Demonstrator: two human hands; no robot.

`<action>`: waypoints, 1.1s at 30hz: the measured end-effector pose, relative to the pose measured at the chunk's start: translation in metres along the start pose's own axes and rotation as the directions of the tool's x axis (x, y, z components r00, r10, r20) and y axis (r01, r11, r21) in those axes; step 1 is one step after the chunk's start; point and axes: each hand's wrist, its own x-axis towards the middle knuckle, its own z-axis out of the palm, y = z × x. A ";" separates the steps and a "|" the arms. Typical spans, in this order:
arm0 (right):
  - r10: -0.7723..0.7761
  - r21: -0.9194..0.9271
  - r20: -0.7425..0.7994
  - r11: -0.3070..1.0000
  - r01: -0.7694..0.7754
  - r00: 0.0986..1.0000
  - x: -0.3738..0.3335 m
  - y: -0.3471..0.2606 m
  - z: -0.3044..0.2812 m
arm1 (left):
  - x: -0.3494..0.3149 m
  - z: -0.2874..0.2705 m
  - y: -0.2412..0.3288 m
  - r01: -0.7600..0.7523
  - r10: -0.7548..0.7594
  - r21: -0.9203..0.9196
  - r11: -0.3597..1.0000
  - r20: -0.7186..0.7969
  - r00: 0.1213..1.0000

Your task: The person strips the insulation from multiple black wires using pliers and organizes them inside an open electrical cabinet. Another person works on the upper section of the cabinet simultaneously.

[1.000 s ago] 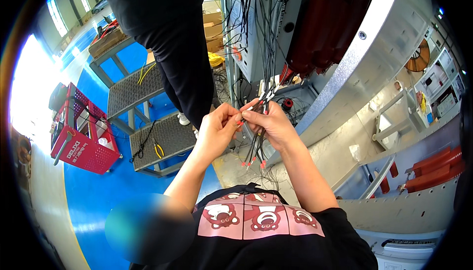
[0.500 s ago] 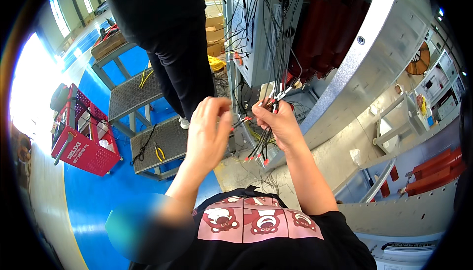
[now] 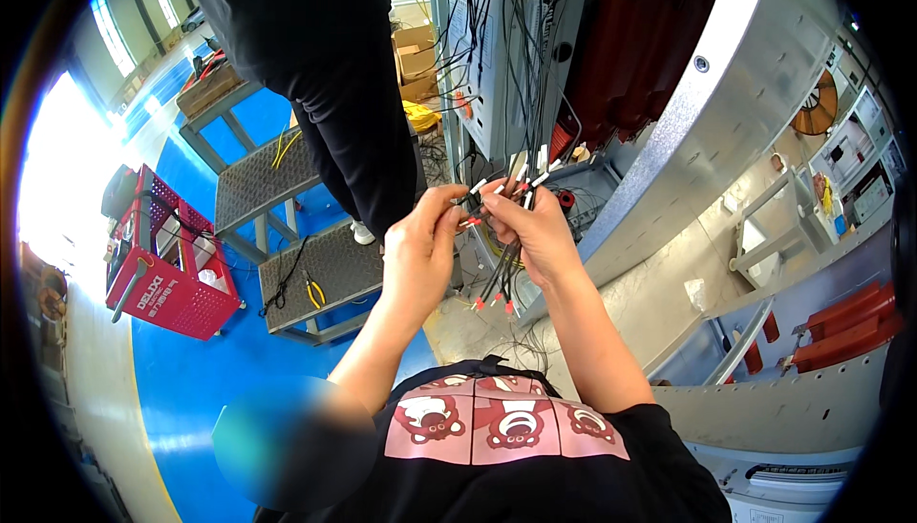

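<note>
A bundle of thin black wires (image 3: 500,278) runs through my right hand (image 3: 543,242), whose fingers are closed round it. White marker sleeves show on several wires just above that grip, and red tips (image 3: 479,304) hang at the ends below. My left hand (image 3: 418,254) is beside it on the left, thumb and fingers pinched on a black wire (image 3: 472,202) at the bundle's edge. A white sleeve and a bit of red show by these fingertips. The exact hold there is partly hidden by the fingers.
More black wires hang down from an open metal cabinet (image 3: 485,74) ahead, with dark red cylinders (image 3: 626,55) inside. A person in black trousers (image 3: 334,93) stands on metal steps (image 3: 330,270) at left, where yellow-handled pliers (image 3: 313,292) lie. A red tool cart (image 3: 177,284) stands farther left.
My left hand has moved right and closed on a wire beside the bundle; before, it was apart from it. The right hand keeps its hold. The view has shifted slightly.
</note>
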 end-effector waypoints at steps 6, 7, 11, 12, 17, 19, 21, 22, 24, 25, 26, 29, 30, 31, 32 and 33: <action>0.022 0.002 0.038 1.000 -0.022 0.999 0.004 0.009 0.009 | -0.002 -0.002 -0.001 0.067 -0.069 0.032 0.997 0.066 0.995; 0.039 0.001 0.069 0.999 -0.039 0.997 0.005 0.009 0.009 | -0.004 -0.002 -0.006 -0.006 0.000 0.095 0.996 0.069 0.998; 0.019 0.003 0.108 1.000 -0.019 0.994 0.010 0.004 0.006 | -0.004 -0.015 0.000 0.085 -0.084 0.000 0.996 0.141 0.986; 0.002 0.003 0.107 1.000 -0.003 0.994 0.010 -0.002 0.009 | -0.004 -0.017 0.001 0.073 -0.069 -0.028 0.997 0.137 0.988; -0.009 0.064 0.041 0.998 0.006 0.999 0.020 -0.007 0.004 | -0.003 -0.024 -0.002 0.094 -0.086 -0.056 0.994 0.124 0.989; -0.009 0.036 0.067 0.999 0.007 0.998 0.019 -0.006 -0.003 | -0.005 -0.021 -0.006 0.112 -0.106 -0.064 0.992 0.094 0.990; -0.017 0.051 0.103 0.999 0.012 0.995 0.019 -0.004 -0.008 | -0.001 -0.023 -0.007 0.104 -0.104 0.007 0.995 0.112 0.988; 0.017 0.031 0.108 0.999 -0.020 0.994 0.018 -0.001 -0.010 | 0.002 -0.022 -0.010 0.030 -0.035 0.054 0.998 0.094 0.995; 0.025 0.016 0.059 1.000 -0.026 0.998 0.008 0.001 -0.010 | 0.009 -0.020 -0.015 -0.202 0.197 0.291 0.935 0.047 0.979; 0.027 0.009 0.033 1.000 -0.028 0.999 0.004 0.001 -0.010 | 0.013 -0.019 -0.011 -0.245 0.248 0.323 0.914 0.033 0.968; 0.017 0.007 0.018 1.000 -0.017 1.000 0.002 0.003 -0.010 | 0.017 -0.018 -0.004 -0.286 0.299 0.355 0.890 0.019 0.954; -0.039 -0.063 0.030 0.997 0.041 0.999 0.000 0.010 -0.009 | 0.027 -0.004 0.006 -0.206 0.195 0.064 0.977 0.138 0.971; -0.003 -0.072 0.063 0.997 0.007 0.998 0.002 0.011 -0.009 | 0.032 0.003 0.008 -0.240 0.217 0.113 0.964 0.184 0.959; -0.006 -0.105 0.041 0.994 0.010 0.999 0.001 0.012 -0.007 | 0.035 0.010 0.011 -0.276 0.236 0.159 0.948 0.231 0.944; -0.011 -0.139 0.019 0.990 0.013 1.000 -0.001 0.011 -0.003 | 0.035 0.016 0.015 -0.201 0.161 0.161 0.966 0.233 0.959; -0.022 -0.172 -0.006 0.985 0.020 1.000 -0.002 0.009 -0.002 | 0.036 0.018 0.016 -0.178 0.130 0.173 0.969 0.256 0.958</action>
